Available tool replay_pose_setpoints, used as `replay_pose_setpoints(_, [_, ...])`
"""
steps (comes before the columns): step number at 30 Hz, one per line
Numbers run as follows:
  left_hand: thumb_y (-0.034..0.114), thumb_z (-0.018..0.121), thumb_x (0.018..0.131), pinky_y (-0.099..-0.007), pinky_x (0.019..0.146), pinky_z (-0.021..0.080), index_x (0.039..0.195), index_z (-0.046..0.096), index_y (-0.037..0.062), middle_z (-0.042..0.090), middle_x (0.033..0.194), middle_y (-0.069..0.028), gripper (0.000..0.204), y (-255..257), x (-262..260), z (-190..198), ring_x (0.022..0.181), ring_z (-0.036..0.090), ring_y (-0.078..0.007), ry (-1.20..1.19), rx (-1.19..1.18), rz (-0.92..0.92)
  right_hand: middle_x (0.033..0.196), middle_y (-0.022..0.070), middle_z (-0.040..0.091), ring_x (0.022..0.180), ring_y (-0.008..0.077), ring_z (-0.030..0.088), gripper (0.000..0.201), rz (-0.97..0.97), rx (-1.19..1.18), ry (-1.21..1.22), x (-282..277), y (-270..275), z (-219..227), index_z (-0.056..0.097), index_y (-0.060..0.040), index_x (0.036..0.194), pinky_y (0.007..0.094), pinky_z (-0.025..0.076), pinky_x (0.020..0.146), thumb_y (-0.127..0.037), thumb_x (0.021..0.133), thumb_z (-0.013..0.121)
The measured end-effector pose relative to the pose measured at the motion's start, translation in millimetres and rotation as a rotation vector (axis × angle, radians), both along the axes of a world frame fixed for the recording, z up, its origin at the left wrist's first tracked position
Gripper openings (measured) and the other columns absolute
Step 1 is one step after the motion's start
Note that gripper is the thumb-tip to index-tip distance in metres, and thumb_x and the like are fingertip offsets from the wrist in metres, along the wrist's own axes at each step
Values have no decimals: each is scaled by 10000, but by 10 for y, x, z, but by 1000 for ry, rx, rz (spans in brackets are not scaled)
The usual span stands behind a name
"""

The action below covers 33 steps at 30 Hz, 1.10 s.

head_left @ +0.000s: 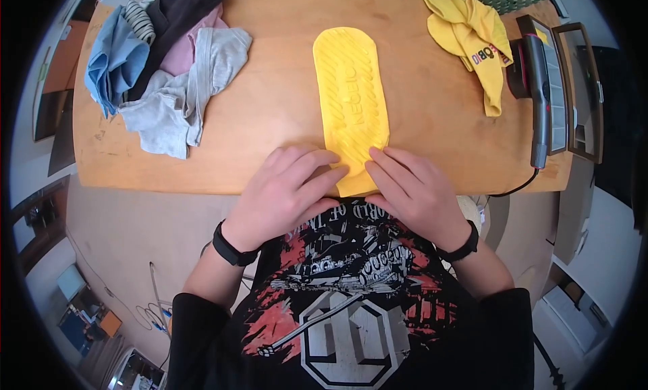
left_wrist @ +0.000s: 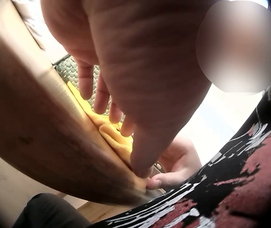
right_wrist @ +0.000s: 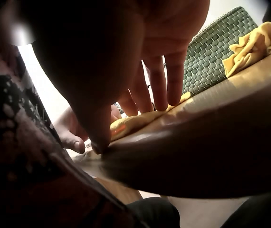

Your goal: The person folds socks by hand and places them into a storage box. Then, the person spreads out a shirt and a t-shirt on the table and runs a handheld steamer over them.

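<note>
Fingers [right_wrist: 174,78] nearly straight, the left hand [head_left: 290,184] and right hand [head_left: 420,194] each touch the near end of the yellow cloth [head_left: 351,86] with a loose grip; it lies flat at the edge of the desk [head_left: 270,113]; the head view alone shows its lettering [head_left: 351,96]; the right wrist view shows more of the woven basket [right_wrist: 209,59].

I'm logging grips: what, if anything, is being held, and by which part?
Nothing appears gripped: the left hand and right hand just touch the flat yellow cloth toward its near end.
</note>
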<state>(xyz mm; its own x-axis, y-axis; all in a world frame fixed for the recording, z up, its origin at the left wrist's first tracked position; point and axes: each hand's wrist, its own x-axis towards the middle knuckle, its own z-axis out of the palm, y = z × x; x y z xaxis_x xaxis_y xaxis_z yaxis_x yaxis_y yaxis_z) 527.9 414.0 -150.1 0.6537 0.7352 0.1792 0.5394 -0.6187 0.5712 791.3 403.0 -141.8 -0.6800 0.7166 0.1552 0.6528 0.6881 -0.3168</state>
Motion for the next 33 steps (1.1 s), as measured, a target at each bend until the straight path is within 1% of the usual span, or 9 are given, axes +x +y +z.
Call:
replay_pose_setpoints(7, [231,790,741,-400,928,473,1127,680,77,621,1160,-54,430,-84,63,-6,1089,570,-260,53,-13,-13,1219,115,660,1106,243,632,322,23,71,-27,31,-100,-35,670,-18,1129,336,542,891,-147,834,663])
replay_pose_setpoints(13, [169,791,781,-400,872,502,1091,699,67,631,1107,-73,339,-147,150,-23,1024,593,-284,21,-6,59,1136,99,688,1046,235,654,268,10,54,53,17,-68,-50,686,-18,1094,332,548,857,-109,844,654])
replay_pose_setpoints(15, [124,784,803,-392,824,516,1043,700,44,653,1017,-90,267,-137,185,-35,951,611,-292,-75,-35,111,1059,93,693,981,246,659,231,-64,-20,170,-16,-35,-94,688,-19,1070,344,548,811,-81,848,671])
replay_pose_setpoints(19, [93,775,830,-380,773,524,1019,696,23,655,904,-106,217,-52,194,-27,855,622,-298,-125,-117,185,958,99,695,893,276,661,184,-146,-161,237,-89,57,-13,687,-22,1040,377,540,763,-79,865,696])
replay_pose_setpoints(21, [103,733,872,-404,704,518,992,678,21,621,813,-132,156,-30,207,-9,769,609,-324,-127,-262,275,885,112,684,821,302,656,164,-229,-191,319,-106,70,-49,685,-30,1024,406,527,734,-100,879,712])
replay_pose_setpoints(25, [95,724,878,-406,672,511,977,681,19,604,759,-125,132,15,246,-29,716,601,-317,-225,-285,314,851,116,677,808,312,660,158,-319,-259,330,-118,73,-72,692,-42,1029,414,528,736,-116,891,715])
replay_pose_setpoints(27, [90,727,872,-397,657,504,958,685,22,601,740,-121,117,14,259,-7,697,600,-302,-196,-381,370,855,112,668,806,312,661,141,-339,-268,331,-124,74,-83,696,-48,1016,404,528,733,-106,889,715])
replay_pose_setpoints(31, [90,736,865,-387,649,498,952,688,28,599,724,-113,118,17,265,-7,706,602,-281,-188,-402,373,913,104,661,783,306,658,134,-394,-312,370,-174,31,-47,696,-45,1014,393,530,732,-98,892,714])
replay_pose_setpoints(33, [31,738,880,-271,555,483,982,695,5,619,837,-95,114,20,266,-42,611,580,-160,-176,-335,326,975,100,646,821,285,658,162,-433,-321,379,-184,23,-48,695,-42,1026,372,534,732,-58,864,692])
